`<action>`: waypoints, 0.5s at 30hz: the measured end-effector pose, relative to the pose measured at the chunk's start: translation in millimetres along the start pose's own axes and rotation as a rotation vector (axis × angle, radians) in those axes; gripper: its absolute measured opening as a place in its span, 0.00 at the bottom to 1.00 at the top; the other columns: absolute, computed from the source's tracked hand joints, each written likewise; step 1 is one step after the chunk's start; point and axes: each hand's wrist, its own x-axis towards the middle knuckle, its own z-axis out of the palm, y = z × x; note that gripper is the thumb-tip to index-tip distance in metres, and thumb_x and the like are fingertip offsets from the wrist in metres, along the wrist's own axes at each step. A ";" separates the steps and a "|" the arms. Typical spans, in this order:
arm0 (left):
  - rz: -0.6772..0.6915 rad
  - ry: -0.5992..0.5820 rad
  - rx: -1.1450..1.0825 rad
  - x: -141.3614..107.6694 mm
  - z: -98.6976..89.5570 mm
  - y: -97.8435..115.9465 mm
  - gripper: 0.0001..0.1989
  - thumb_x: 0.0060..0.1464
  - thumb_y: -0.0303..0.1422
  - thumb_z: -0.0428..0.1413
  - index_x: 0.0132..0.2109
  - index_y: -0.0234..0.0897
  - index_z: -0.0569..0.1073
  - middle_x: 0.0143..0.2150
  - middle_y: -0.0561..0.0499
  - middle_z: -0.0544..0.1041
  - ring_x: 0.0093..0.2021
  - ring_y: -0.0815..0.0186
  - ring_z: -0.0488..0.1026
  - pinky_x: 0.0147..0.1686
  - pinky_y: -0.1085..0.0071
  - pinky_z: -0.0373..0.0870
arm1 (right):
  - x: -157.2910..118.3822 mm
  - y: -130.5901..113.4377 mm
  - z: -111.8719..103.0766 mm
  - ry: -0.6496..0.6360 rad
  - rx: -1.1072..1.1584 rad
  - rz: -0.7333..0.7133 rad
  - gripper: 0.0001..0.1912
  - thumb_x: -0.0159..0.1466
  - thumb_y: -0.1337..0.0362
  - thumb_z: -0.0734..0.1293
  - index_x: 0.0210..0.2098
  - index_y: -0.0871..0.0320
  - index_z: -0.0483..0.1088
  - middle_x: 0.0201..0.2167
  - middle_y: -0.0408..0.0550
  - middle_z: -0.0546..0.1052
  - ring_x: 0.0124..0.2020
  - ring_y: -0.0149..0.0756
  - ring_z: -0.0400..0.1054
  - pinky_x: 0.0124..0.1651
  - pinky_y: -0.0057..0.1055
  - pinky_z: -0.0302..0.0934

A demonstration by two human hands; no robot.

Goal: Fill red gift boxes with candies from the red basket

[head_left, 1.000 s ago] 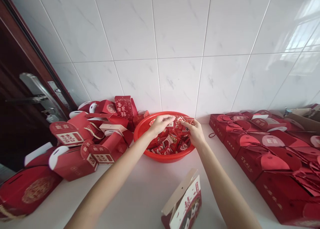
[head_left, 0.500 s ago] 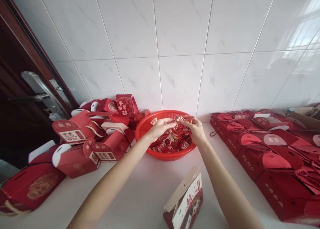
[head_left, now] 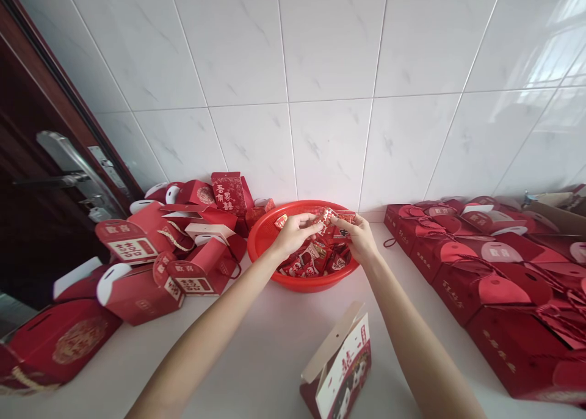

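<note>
White tiled wall [head_left: 329,46] behind white counter [head_left: 256,327]; far L, dark door [head_left: 27,162] w/ metal handle [head_left: 73,162]. Next, L-side gift boxes [head_left: 137,294], red, piled close, pale labels reading 歡喜 & 囍; at back of pile, upright box [head_left: 227,193] w/ white writing, incl. 家 & 囍. Mid: red plastic basket [head_left: 257,245] of wrapped sweets [head_left: 314,263], one wrapper reading CANDY. L hand [head_left: 293,234] over basket, narrow grip, fingertips on L side of patterned packet [head_left: 326,217], red/white; R hand [head_left: 361,239] pinches same packet's R side, thumb & finger close tog. Packet is held btwn the two, above the sweets. Red packet [head_left: 343,228] w/ dark character sits by R fingers; can't tell if also gripped. Nearer camera, btwn forearms, tilted-looking carton [head_left: 341,370], white panel w/ red 囍, small red tag unreadable. R: R-side gift boxes [head_left: 458,291] in rows, dk red w/ cords, pink tabs reading 歡喜, gold 百年好合 on a side
</note>
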 end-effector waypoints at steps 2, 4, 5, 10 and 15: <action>0.002 0.088 0.097 -5.9 0.2 4.5 0.22 0.48 0.42 0.65 0.47 0.35 0.77 0.43 0.46 0.79 0.35 0.65 0.73 0.40 0.67 0.71 | -0.4 -0.6 0.3 0.017 0.012 -0.004 0.17 0.39 0.62 0.81 0.26 0.59 0.76 0.23 0.43 0.79 0.24 0.33 0.72 0.22 0.26 0.68; 0.015 0.169 0.194 -21.5 -1.8 17.5 0.22 0.51 0.41 0.63 0.52 0.38 0.75 0.49 0.44 0.78 0.40 0.63 0.75 0.43 0.65 0.73 | -0.2 -1.5 -0.2 0.033 0.027 -0.014 0.17 0.39 0.62 0.81 0.26 0.58 0.75 0.23 0.42 0.79 0.24 0.34 0.72 0.22 0.27 0.69; 0.027 0.165 0.227 -33.9 -3.6 27.6 0.21 0.52 0.41 0.62 0.52 0.39 0.75 0.50 0.45 0.77 0.41 0.62 0.75 0.44 0.65 0.73 | 0.0 -2.5 -0.8 0.044 0.036 -0.020 0.17 0.39 0.62 0.81 0.26 0.58 0.74 0.23 0.42 0.79 0.24 0.34 0.72 0.23 0.27 0.69; 0.121 -0.353 0.205 -125.9 -12.8 87.5 0.12 0.58 0.44 0.58 0.37 0.44 0.81 0.57 0.46 0.75 0.58 0.52 0.71 0.54 0.60 0.72 | -3.7 -18.4 -7.4 0.076 0.071 -0.045 0.17 0.42 0.61 0.79 0.27 0.56 0.72 0.25 0.42 0.79 0.26 0.35 0.73 0.24 0.28 0.69; 0.140 -0.391 0.557 -188.2 1.1 99.0 0.11 0.63 0.39 0.56 0.50 0.53 0.81 0.61 0.51 0.73 0.65 0.53 0.66 0.56 0.61 0.71 | -25.8 -51.3 -14.2 -0.059 0.085 -0.121 0.14 0.43 0.64 0.79 0.27 0.56 0.72 0.24 0.38 0.77 0.25 0.32 0.72 0.26 0.27 0.69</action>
